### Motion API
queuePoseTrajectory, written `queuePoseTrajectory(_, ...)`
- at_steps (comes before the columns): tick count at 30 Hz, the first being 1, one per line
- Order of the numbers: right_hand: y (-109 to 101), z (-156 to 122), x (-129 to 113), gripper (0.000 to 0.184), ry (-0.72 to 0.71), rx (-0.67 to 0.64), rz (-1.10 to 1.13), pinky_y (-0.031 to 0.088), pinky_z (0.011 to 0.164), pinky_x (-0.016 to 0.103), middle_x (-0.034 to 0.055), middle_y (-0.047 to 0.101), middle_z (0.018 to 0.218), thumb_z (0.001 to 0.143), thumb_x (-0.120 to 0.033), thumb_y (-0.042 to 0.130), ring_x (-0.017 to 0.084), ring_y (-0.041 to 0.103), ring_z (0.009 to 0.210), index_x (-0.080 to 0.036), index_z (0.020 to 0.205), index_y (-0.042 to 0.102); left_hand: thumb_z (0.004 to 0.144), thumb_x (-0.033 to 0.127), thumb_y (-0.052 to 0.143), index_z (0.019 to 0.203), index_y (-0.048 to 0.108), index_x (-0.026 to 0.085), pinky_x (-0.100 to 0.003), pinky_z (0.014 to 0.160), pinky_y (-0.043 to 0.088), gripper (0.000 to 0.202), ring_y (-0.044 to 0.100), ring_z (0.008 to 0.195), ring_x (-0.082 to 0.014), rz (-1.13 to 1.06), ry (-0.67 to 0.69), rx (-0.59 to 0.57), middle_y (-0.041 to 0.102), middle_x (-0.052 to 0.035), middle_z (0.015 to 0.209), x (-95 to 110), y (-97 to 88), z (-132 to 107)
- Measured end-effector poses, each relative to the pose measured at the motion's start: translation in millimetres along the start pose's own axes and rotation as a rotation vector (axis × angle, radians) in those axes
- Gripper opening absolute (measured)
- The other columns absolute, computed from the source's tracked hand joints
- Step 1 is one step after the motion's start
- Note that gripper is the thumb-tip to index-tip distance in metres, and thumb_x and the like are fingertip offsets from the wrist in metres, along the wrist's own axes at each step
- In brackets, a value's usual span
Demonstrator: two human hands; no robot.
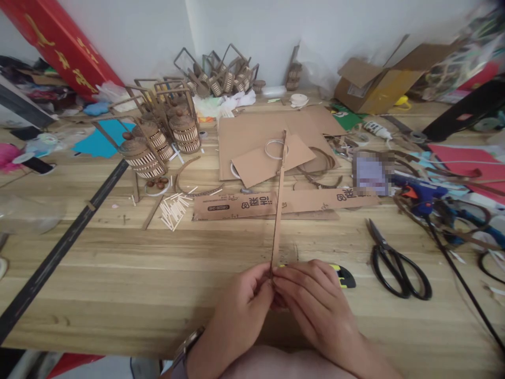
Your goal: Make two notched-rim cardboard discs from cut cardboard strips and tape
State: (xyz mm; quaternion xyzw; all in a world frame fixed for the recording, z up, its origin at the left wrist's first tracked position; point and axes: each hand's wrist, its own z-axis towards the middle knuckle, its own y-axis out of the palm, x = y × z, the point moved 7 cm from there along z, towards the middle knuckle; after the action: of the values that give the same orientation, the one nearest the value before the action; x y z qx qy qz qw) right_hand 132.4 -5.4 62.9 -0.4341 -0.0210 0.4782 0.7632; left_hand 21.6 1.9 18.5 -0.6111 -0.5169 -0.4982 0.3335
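My left hand [246, 300] and my right hand [315, 300] meet near the front of the table, fingers closed on the near end of a long, narrow cardboard strip [278, 210]. The strip points away from me, its far end over the cardboard sheets. Just beyond my right hand's knuckles lies a yellow and black utility knife [345, 276], partly covered by the hand. Black-handled scissors [394, 263] rest to the right. A printed cardboard piece [221, 206] lies under the middle of the strip.
Small bamboo-slatted baskets [145, 163] with square handles stand at the left. Short wooden sticks [173, 211] are piled nearby. Cardboard sheets [236, 131] lie behind. A blue glue gun [422, 195] with its cord sits right, an open cardboard box [379, 87] farther back. A long black bar [63, 252] crosses the left side.
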Motion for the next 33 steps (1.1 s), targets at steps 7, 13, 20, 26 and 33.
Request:
queuePoseTrajectory(7, 2, 1, 9, 0.015, 0.088, -0.003, 0.082, 0.041, 0.081, 0.037, 0.002, 0.076, 0.09, 0.094, -0.012, 0.051, 0.017, 0.068, 0.083, -0.023, 0.097, 0.061, 0.09, 0.02, 0.044, 0.091, 0.066, 0.017, -0.022, 0.061, 0.048, 0.022, 0.06, 0.063, -0.0138, 0.072, 0.002, 0.017, 0.062, 0.0005, 0.067, -5, -0.9, 0)
queuePoseTrajectory(13, 5, -1, 18, 0.012, 0.17, -0.003, 0.142, 0.043, 0.076, 0.035, 0.0003, 0.074, 0.084, 0.094, -0.013, 0.052, 0.017, 0.068, 0.079, -0.023, 0.093, 0.058, 0.091, 0.022, 0.046, 0.096, 0.067, 0.018, -0.024, 0.064, 0.05, 0.023, 0.063, 0.066, -0.0143, 0.059, 0.001, -0.011, 0.066, -0.0006, 0.072, -10, -1.8, 0)
queuePoseTrajectory(20, 1, -2, 8, 0.017, 0.059, 0.05, -0.01, 0.039, 0.086, 0.038, 0.002, 0.078, 0.097, 0.095, -0.013, 0.052, 0.021, 0.065, 0.096, -0.024, 0.098, 0.064, 0.093, 0.033, 0.051, 0.107, 0.065, 0.015, -0.025, 0.075, 0.052, 0.027, 0.064, 0.079, -0.015, -0.095, 0.033, -0.05, 0.07, -0.0052, 0.092, -12, -1.0, 5)
queuePoseTrajectory(26, 2, -5, 4, 0.017, 0.058, 0.098, -0.113, 0.031, 0.092, 0.039, 0.0004, 0.08, 0.097, 0.098, -0.017, 0.049, 0.022, 0.067, 0.106, -0.025, 0.096, 0.064, 0.095, 0.034, 0.047, 0.103, 0.067, 0.015, -0.026, 0.072, 0.051, 0.029, 0.064, 0.078, -0.0171, -0.016, 0.029, 0.01, 0.071, -0.0057, 0.088, -15, -0.4, 7)
queuePoseTrajectory(33, 1, -3, 10, 0.016, 0.091, 0.073, -0.137, 0.029, 0.095, 0.039, 0.001, 0.08, 0.092, 0.096, -0.012, 0.047, 0.021, 0.07, 0.103, -0.024, 0.095, 0.058, 0.094, 0.028, 0.045, 0.099, 0.069, 0.016, -0.025, 0.067, 0.049, 0.028, 0.065, 0.072, -0.017, 0.098, 0.031, 0.037, 0.071, -0.0044, 0.079, -12, 0.1, 6)
